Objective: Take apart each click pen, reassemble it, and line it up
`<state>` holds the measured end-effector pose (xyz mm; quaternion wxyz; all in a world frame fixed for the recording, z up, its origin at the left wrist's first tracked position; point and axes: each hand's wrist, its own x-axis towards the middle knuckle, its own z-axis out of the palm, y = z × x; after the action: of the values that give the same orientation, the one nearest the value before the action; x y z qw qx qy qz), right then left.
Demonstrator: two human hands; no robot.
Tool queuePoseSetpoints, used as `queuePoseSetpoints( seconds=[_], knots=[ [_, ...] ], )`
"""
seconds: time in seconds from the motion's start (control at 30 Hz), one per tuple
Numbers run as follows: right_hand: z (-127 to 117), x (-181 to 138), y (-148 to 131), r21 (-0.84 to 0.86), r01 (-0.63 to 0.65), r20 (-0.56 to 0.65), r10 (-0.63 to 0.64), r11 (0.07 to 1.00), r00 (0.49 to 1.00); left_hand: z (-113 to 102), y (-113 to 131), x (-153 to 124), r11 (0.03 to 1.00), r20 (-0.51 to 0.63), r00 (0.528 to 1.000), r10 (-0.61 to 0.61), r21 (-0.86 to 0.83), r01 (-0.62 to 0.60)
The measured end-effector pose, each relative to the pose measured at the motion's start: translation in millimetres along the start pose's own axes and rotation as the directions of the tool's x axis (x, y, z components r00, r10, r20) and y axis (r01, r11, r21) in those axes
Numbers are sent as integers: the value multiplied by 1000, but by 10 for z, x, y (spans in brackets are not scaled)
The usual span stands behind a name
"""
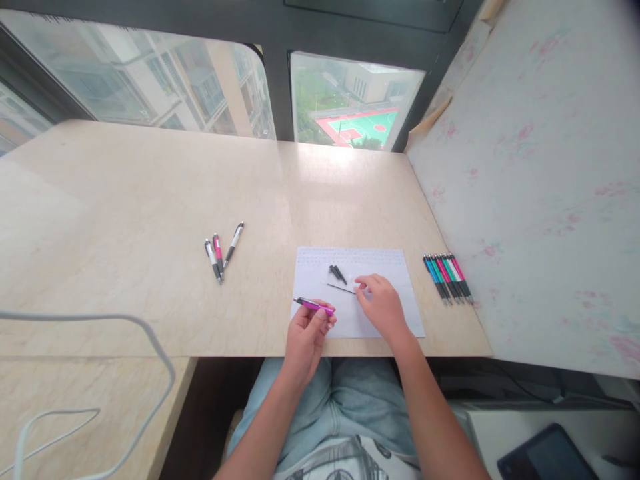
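Observation:
My left hand [307, 330] is closed around a pink and purple pen barrel [315, 306], held level just above the near edge of a white sheet of paper [400, 313]. My right hand [383, 303] rests on the sheet, its fingertips pinched at the end of a thin black refill [340, 288]. A small black pen tip piece [337, 272] lies on the paper just beyond the refill.
Three pens [220, 250] lie loose on the beige table [125, 220] to the left. A row of several coloured pens [447, 277] sits at the right by the wall. White cable [150, 347] loops at the lower left. Windows run behind the table.

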<state>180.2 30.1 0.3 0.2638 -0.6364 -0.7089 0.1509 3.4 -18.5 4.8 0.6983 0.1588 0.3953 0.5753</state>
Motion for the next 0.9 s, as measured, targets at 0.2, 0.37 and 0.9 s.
queuePoseSetpoints(
  seconds=[0.2,0.37,0.9],
  knots=[
    [-2,192,-77,-60,5,56,-2,998,998,-1,3,0,1000,0,1000,-9,11,9],
    [6,250,-77,-58,-19,64,23,998,998,8,3,-8,1000,9,1000,-10,28,10],
    [-137,-377,-551,600,-179,96,152,780,984,-10,7,3,1000,29,1000,-4,-27,5]
  ],
)
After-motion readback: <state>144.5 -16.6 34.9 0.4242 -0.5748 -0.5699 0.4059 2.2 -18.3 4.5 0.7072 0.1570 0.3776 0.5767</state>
